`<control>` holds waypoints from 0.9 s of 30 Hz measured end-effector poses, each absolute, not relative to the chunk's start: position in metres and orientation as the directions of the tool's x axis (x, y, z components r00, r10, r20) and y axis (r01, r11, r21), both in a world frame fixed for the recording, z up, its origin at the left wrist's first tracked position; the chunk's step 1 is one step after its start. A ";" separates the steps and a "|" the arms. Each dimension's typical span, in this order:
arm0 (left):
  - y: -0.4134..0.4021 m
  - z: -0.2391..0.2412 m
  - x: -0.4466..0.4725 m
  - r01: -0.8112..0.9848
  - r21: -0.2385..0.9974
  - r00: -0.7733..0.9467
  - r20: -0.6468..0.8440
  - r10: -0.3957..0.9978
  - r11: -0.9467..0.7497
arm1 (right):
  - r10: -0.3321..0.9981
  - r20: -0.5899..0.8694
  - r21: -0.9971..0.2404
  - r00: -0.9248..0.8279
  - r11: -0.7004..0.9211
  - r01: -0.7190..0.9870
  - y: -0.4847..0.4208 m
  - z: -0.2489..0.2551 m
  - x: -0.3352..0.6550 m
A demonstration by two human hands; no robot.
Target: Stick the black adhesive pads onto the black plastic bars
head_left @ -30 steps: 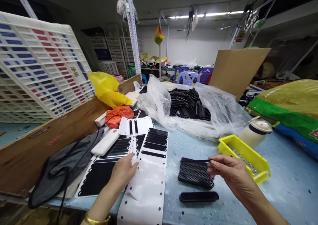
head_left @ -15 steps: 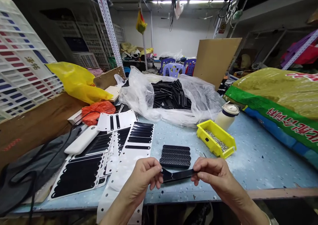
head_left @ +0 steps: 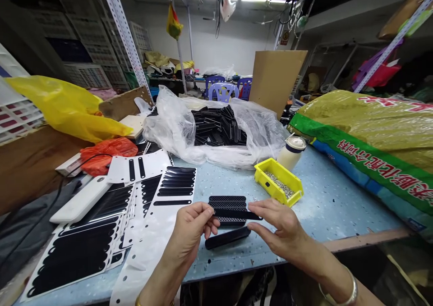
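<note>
My left hand [head_left: 196, 227] pinches the left end of a thin black strip [head_left: 237, 214] with rounded ends, held above the table. The strip's right end reaches the fingers of my right hand [head_left: 274, 220], which is open, thumb and fingers apart. Below the strip lies a longer black bar [head_left: 227, 239], its right end close to my right thumb; whether they touch I cannot tell. Behind the strip, several black mesh-patterned pieces [head_left: 227, 201] lie side by side, partly covered by it.
White sheets [head_left: 160, 227] carrying black strips spread at the left, beside a long white case [head_left: 81, 200]. A yellow bin [head_left: 280, 180] of small metal parts and a cream bottle [head_left: 291, 155] stand right. Behind is a plastic bag [head_left: 172, 125] of black pieces; a large sack [head_left: 365, 134] lies right.
My right hand has let go of the strip's end and opened. The black bar now shows apart below the strip. The whole view has shifted, so things appear further left.
</note>
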State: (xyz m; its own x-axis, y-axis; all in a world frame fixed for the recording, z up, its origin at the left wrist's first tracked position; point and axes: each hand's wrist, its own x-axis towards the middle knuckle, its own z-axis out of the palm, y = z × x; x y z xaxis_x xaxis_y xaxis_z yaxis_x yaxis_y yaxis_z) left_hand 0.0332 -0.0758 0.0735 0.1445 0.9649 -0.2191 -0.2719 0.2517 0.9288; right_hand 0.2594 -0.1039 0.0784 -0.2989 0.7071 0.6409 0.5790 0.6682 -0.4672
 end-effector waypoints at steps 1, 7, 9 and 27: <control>-0.076 0.074 0.034 -0.282 0.924 0.159 -0.220 0.963 0.257 | 0.716 0.611 -0.465 -0.337 0.670 0.578 -0.103 0.077 0.257; -0.078 0.075 0.031 -0.349 0.887 0.212 -0.240 0.947 0.303 | 0.790 0.437 -0.527 -0.431 0.612 0.589 -0.102 0.070 0.252; -0.077 0.074 0.030 -0.373 0.872 0.218 -0.250 0.943 0.318 | 0.801 0.410 -0.546 -0.437 0.599 0.586 -0.103 0.069 0.250; -0.093 0.022 0.029 0.574 0.739 0.085 0.375 0.923 -0.353 | 0.909 0.337 -0.627 -0.245 0.411 0.662 -0.128 0.061 0.292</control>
State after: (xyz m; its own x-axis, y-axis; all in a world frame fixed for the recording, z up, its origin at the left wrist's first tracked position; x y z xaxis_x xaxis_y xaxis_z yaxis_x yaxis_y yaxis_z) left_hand 0.0291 -0.0929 0.0222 0.0847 0.9233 0.3746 0.5740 -0.3525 0.7391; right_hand 0.2919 -0.1275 0.0608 -0.2450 0.9091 0.3369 0.6615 0.4108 -0.6274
